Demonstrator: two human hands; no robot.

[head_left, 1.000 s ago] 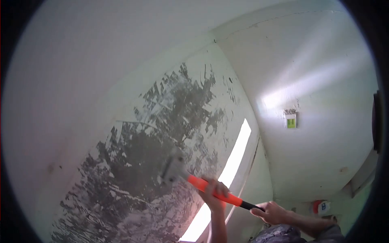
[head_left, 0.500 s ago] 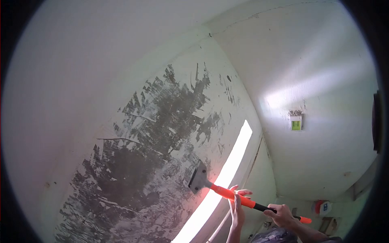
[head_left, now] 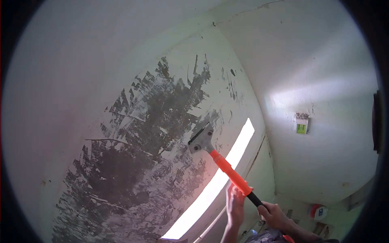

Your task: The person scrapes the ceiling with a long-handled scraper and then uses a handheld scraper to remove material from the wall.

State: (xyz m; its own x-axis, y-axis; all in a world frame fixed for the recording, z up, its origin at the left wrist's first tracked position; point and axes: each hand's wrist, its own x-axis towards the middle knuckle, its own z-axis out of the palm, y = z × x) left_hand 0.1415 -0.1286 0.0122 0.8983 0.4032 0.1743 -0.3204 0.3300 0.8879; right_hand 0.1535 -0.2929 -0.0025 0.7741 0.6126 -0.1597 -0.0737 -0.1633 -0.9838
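Note:
A long-handled scraper has an orange and black handle and a wide grey metal head. Its blade edge lies at or close to the scraped dark patch on the pale surface. My left hand is closed around the orange part of the handle. Lower on the black part, my right hand is wrapped round the grip. The handle's end is mostly hidden behind my right hand and forearm.
A bright white light strip runs diagonally behind the handle. On the right wall is a small box with a green face. A red and white object sits at the lower right. A dark object is at the right edge.
The scraper head has moved up across the surface, and its handle is now steeper. My left hand has closed round the handle from a looser, finger-spread hold. The view has shifted slightly.

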